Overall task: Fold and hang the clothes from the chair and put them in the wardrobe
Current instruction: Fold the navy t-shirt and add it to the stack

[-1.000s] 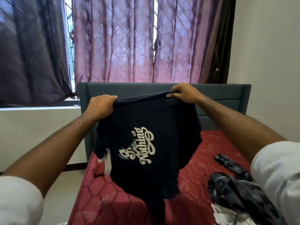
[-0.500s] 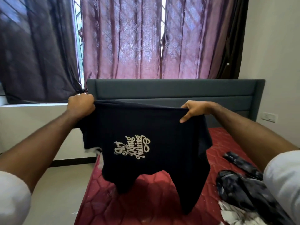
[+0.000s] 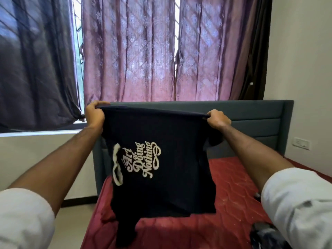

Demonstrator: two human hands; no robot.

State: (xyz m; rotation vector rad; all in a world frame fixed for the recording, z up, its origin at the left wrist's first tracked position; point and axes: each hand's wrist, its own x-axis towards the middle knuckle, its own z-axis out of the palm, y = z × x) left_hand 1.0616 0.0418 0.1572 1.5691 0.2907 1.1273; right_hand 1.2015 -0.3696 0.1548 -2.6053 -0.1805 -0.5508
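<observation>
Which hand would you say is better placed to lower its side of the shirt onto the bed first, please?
Probably the right hand: it grips the black printed T-shirt directly above the red quilted mattress, whereas the left hand holds its corner near the mattress's left edge.

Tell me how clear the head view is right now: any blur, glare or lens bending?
Head view: backlit by the curtained window; bright slits between curtains. The black T-shirt reads dark, its white print legible. Left hand and right hand fairly sharp; sleeves and corners soft. Wide-angle bending at the edges.
</observation>
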